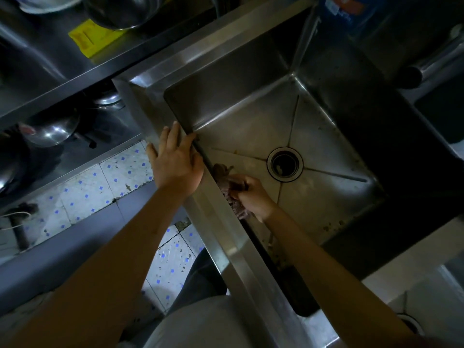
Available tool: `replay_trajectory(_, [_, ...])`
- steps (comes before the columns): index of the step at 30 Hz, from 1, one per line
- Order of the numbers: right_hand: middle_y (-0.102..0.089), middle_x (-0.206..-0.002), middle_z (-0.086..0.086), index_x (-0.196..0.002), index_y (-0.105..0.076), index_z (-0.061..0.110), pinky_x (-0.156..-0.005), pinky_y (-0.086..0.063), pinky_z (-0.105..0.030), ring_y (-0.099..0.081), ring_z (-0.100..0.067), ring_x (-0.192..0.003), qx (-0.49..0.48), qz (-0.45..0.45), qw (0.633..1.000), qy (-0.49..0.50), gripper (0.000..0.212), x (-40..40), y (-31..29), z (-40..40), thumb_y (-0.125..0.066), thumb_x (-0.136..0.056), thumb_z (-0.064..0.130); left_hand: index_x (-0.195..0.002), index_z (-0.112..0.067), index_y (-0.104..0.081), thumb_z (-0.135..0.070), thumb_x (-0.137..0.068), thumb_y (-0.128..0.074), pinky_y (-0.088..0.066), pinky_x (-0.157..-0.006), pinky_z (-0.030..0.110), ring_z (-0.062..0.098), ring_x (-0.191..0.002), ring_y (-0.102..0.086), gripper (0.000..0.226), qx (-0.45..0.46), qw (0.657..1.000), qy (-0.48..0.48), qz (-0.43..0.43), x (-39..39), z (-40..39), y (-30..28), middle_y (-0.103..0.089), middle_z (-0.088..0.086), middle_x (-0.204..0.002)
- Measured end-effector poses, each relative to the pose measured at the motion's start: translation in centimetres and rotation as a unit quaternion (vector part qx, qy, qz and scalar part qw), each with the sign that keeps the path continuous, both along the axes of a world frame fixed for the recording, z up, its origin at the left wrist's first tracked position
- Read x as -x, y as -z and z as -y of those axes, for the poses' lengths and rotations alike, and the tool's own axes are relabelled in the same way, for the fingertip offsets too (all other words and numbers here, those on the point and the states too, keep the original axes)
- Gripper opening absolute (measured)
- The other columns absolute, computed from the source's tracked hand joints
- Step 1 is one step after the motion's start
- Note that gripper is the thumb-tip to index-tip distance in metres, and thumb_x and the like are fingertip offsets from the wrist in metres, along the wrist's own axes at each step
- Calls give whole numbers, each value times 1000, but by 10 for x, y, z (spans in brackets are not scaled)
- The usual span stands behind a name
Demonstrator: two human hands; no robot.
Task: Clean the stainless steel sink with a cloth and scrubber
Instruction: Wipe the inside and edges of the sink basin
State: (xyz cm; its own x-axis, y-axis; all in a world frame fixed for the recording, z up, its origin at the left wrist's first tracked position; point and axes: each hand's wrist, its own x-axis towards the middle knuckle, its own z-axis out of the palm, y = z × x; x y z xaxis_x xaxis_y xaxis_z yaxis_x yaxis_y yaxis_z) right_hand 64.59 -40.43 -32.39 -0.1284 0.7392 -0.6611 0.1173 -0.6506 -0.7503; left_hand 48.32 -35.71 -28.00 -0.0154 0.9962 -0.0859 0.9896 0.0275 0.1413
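A deep stainless steel sink (pixel 251 121) fills the middle of the head view, with a round drain (pixel 285 164) in its floor. My left hand (pixel 175 162) rests flat on the sink's near rim, fingers straight. Inside the basin my right hand (pixel 251 194) grips a dull pinkish-brown cloth (pixel 229 192) and holds it against the near inner wall, just below the rim. Brown specks of dirt lie along the floor's edges. No scrubber is visible.
A steel shelf (pixel 75 71) on the left carries a yellow packet (pixel 93 37) and a metal bowl (pixel 120 11); pots and lids (pixel 50 129) sit below it. A blue container (pixel 344 8) stands behind the sink. Tiled floor (pixel 100 187) lies under the rim.
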Motion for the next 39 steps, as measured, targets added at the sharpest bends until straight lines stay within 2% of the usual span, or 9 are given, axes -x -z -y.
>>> replay_trajectory(5, [-62,-81,-23,-112,-56,-11,-55,-46,-34,-57,-28,-70,27,18,999,-18,27,-6,7,15,-51,-85,-14,-133,-22,-47,-33,-89,-39,-8,-112,57,29,-142,-19,46,3,1000,3,-1,2,-1,3,-27,9,-153])
replay_trajectory(8, [-59,-113,-30,-115,-58,-6,-85,-49,-38,-58,-39,-105,15,34,999,-21,34,-14,7,24,-54,-83,-15,-131,-21,-48,-35,-86,-35,-9,-111,57,29,-142,-21,49,0,1000,4,-5,2,-2,3,-29,10,-152])
replay_trajectory(10, [-64,-106,-17,-115,-60,1,-88,-50,-35,-60,-31,-102,18,24,999,-23,36,-15,3,23,-55,-83,-15,-130,-21,-50,-36,-84,-34,-10,-111,57,30,-141,-22,51,-2,1000,3,-2,1,-2,2,-30,11,-151])
replay_trajectory(13, [-61,-85,1,-112,-63,5,-68,-49,-12,-59,-10,-79,-8,7,1000,-23,38,-9,2,10,-52,-82,-16,-130,-21,-49,-36,-84,-35,-10,-111,57,29,-141,-21,51,-2,1000,2,-4,1,-2,2,-29,11,-151])
replay_trajectory(20, [-53,-61,-4,-72,-58,10,-45,-40,-20,-50,-14,-50,34,12,999,-38,20,3,13,0,-52,-89,2,-131,-22,-49,-31,-87,-42,-11,-110,56,29,-141,-21,45,-2,1000,4,-7,2,-2,3,-29,10,-152])
replay_trajectory(24, [-56,-63,-5,-97,-61,2,-41,-43,-14,-52,-13,-50,64,26,997,-29,15,-10,27,16,-53,-87,-6,-132,-23,-48,-28,-89,-48,-11,-111,56,29,-142,-20,43,2,1000,0,-6,1,-2,3,-28,10,-152])
replay_trajectory(31, [-55,-70,2,-101,-60,7,-48,-44,-9,-53,-4,-59,21,23,999,-32,27,-2,27,-1,-51,-84,-12,-129,-22,-50,-33,-85,-39,-14,-109,57,31,-141,-22,47,-3,1000,2,-6,1,-2,3,-31,11,-151])
replay_trajectory(35, [-53,-65,-3,-71,-57,8,-54,-44,-17,-54,-1,-50,54,30,998,-9,20,6,41,-2,-56,-88,-1,-128,-22,-51,-32,-84,-39,-14,-109,57,29,-141,-22,47,-3,1000,-4,-6,1,-2,3,-30,10,-151])
replay_trajectory(39, [-56,-92,-11,-102,-64,-6,-75,-45,-33,-53,-21,-87,84,76,993,-19,19,-2,57,11,-63,-85,1,-127,-21,-51,-34,-83,-36,-13,-110,56,29,-141,-22,48,-5,1000,-1,-7,1,-2,4,-30,10,-151])
